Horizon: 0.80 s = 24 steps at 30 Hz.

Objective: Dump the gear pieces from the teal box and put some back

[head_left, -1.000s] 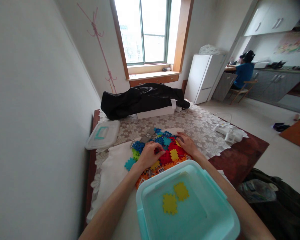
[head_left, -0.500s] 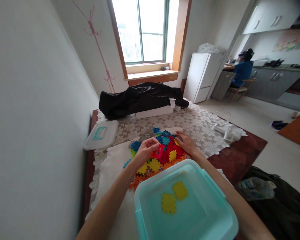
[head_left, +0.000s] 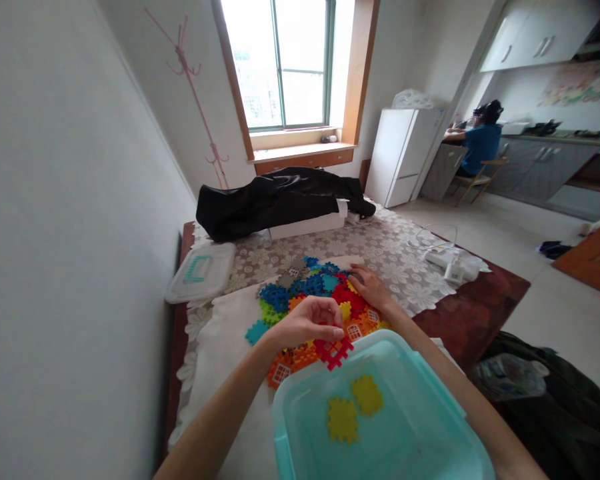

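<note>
Between the thumb and fingers of my left hand (head_left: 307, 321) is a red interlocking block (head_left: 336, 356) with a toothed edge, held just above the rim of the teal plastic box (head_left: 415, 420). Two yellow blocks (head_left: 343, 420) lie on the box's bottom. My right hand (head_left: 373, 288) rests at the right side of the block pile with its fingers stretched out, next to a yellow piece. That pile (head_left: 274, 297) mixes blue, green, orange, red, grey and yellow pieces, some with white window grids, on a white cloth (head_left: 233, 333).
A clear lid (head_left: 205, 270) lies at the table's left edge by the wall. Black cloth (head_left: 280, 200) covers a white box behind the pile. White adapters and cables (head_left: 455, 265) sit at the right. A person (head_left: 480, 147) in blue sits far off at the right.
My left hand has come back from the pile towards the box, and a red block now shows in it. My right hand has stayed at the pile.
</note>
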Motion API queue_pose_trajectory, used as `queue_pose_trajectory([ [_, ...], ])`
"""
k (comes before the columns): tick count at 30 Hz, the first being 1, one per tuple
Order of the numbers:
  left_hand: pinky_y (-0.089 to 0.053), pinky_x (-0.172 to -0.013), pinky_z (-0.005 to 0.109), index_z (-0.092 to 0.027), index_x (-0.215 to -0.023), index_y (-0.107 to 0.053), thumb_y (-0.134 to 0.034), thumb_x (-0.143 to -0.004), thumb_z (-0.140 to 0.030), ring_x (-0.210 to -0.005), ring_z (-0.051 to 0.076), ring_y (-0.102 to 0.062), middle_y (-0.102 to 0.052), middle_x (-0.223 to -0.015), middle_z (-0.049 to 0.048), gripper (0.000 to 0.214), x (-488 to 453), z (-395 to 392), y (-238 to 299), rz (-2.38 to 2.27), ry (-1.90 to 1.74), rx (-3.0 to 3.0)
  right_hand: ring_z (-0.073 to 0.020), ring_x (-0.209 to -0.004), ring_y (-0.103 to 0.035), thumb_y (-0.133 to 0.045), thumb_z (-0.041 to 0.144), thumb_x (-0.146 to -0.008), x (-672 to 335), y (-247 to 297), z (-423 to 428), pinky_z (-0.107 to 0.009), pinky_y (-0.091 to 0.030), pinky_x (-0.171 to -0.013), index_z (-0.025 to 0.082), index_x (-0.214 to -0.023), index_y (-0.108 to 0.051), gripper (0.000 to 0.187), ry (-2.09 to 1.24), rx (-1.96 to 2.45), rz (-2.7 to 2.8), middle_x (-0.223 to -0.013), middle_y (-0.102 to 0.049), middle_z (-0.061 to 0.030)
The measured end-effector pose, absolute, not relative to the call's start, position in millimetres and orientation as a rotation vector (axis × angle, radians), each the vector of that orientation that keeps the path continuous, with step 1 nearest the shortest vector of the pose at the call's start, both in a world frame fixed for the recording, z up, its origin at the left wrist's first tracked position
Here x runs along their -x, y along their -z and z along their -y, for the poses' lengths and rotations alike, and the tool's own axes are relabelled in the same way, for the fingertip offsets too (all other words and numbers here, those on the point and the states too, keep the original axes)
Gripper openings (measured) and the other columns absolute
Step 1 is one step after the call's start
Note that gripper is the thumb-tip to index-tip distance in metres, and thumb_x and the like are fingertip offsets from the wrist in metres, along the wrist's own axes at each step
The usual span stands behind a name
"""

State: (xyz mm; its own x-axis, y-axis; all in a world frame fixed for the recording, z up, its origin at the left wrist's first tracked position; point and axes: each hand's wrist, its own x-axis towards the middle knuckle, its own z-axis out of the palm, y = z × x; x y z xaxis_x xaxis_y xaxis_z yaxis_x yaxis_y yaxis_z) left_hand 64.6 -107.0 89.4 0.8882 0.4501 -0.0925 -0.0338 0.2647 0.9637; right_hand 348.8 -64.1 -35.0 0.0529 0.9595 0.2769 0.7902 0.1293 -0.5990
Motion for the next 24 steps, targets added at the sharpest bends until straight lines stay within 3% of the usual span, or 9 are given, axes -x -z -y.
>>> queue_pose_trajectory([
  [4,-0.047,-0.057,0.018,-0.012,-0.078,-0.066,-0.098,-0.064,-0.05,-0.061,0.008,-0.06,-0.067,-0.074,0.0023,0.051,-59.2,115.8,-108.5,-0.323,-0.348,-1.292,-0.0275,-0.142,-0.056,-0.047,0.045,-0.105,-349.7,37.1,63.3,-0.046,-0.04,-0.125,0.022,-0.128,-0.073,0.041,-0.329,1.703,1.773,-0.152,-0.061,-0.0097],
  [10,-0.056,-0.07,0.023,-0.015,-0.096,-0.082,-0.087,-0.08,-0.051,-0.077,0.015,-0.07,-0.077,-0.091,0.0092,0.04,-58.1,128.2,-128.2,-0.27,-0.165,-1.688,-0.0269,-0.144,-0.055,-0.045,0.047,-0.106,-349.6,37.9,62.6,-0.046,-0.038,-0.126,0.021,-0.128,-0.072,0.044,-0.323,1.694,1.779,-0.153,-0.06,-0.0108],
  [13,-0.058,-0.093,0.03,-0.021,-0.097,-0.086,-0.082,-0.086,-0.048,-0.108,0.025,-0.074,-0.08,-0.103,0.0098,0.029,-61.9,132.4,-130.8,-0.202,-0.199,-1.842,-0.0272,-0.143,-0.055,-0.046,0.046,-0.106,-348.6,35.2,64.2,-0.047,-0.039,-0.126,0.022,-0.128,-0.072,0.043,-0.331,1.692,1.772,-0.152,-0.061,-0.0107],
  [15,-0.05,-0.113,0.038,-0.026,-0.097,-0.086,-0.08,-0.09,-0.043,-0.13,0.029,-0.067,-0.081,-0.096,0.0078,0.02,-64.4,134.4,-131.0,-0.177,-0.221,-1.932,-0.027,-0.143,-0.055,-0.047,0.046,-0.105,-347.9,33.2,65.5,-0.047,-0.039,-0.126,0.023,-0.129,-0.072,0.041,-0.346,1.688,1.765,-0.152,-0.061,-0.0095],
  [17,-0.04,-0.123,0.045,-0.029,-0.102,-0.086,-0.08,-0.09,-0.04,-0.141,0.031,-0.059,-0.082,-0.096,0.0065,0.017,-66.4,135.4,-130.4,-0.165,-0.224,-1.996,-0.0266,-0.143,-0.056,-0.048,0.046,-0.105,-347.5,31.5,66.5,-0.047,-0.039,-0.126,0.024,-0.128,-0.073,0.04,-0.357,1.684,1.76,-0.152,-0.061,-0.0084],
  [21,-0.042,-0.121,0.045,-0.029,-0.116,-0.083,-0.083,-0.087,-0.037,-0.143,0.033,-0.057,-0.079,-0.124,0.0073,0.03,-67.5,134.8,-127.6,-0.18,-0.228,-1.979,-0.0273,-0.142,-0.056,-0.049,0.045,-0.105,-347.4,30.2,66.7,-0.047,-0.04,-0.125,0.024,-0.128,-0.073,0.04,-0.364,1.688,1.751,-0.151,-0.062,-0.0085],
  [24,-0.053,-0.105,0.033,-0.024,-0.12,-0.082,-0.072,-0.094,-0.031,-0.118,0.026,-0.072,-0.08,-0.12,0.0078,0.028,-67.1,133.4,-125.4,-0.195,-0.239,-1.92,-0.0275,-0.141,-0.057,-0.05,0.046,-0.104,-347.7,30.9,65.8,-0.047,-0.04,-0.125,0.024,-0.126,-0.074,0.04,-0.366,1.68,1.746,-0.151,-0.062,-0.0095],
])
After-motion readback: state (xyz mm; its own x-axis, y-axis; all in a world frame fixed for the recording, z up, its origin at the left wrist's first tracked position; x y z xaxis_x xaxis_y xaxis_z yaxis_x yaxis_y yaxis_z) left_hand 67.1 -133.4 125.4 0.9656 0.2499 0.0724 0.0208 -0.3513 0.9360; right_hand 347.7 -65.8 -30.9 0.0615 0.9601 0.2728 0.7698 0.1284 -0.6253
